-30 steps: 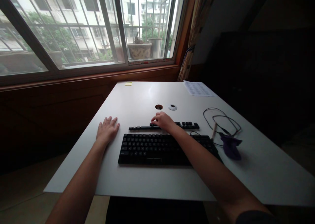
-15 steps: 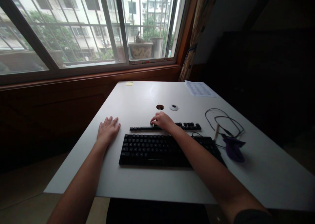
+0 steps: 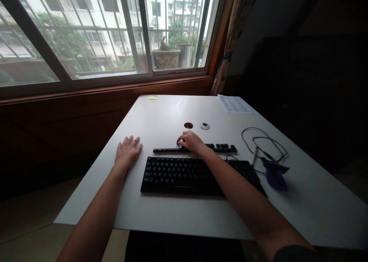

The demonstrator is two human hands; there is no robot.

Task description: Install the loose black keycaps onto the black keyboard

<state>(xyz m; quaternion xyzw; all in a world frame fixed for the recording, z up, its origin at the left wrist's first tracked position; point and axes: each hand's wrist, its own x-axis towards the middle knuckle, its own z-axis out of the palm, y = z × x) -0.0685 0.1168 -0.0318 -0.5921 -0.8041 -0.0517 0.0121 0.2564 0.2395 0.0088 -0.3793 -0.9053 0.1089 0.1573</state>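
Observation:
A black keyboard (image 3: 172, 177) lies on the white table before me, its right part covered by my forearm. Just behind it runs a line of loose black keycaps (image 3: 166, 150), with several more to the right. My right hand (image 3: 191, 140) reaches over the keyboard to this line, thumb and fingers pinched on a small black keycap (image 3: 178, 142), mostly hidden by the fingertips. To the left of the keyboard, my left hand (image 3: 128, 150) rests flat on the table, fingers spread, holding nothing.
At right lie a coiled black cable (image 3: 267, 139) and a purple cloth-like thing (image 3: 276, 175), with a thin stick-like object (image 3: 255, 155) beside it. Farther back are a round hole (image 3: 188, 126), a grey ring cover (image 3: 204, 126), printed paper (image 3: 237, 104) and a yellow note (image 3: 152, 97).
The whole view has shifted slightly, so everything sits a little farther right. Both hands keep practically the same places on the table, the right still pinching at the keycap line.

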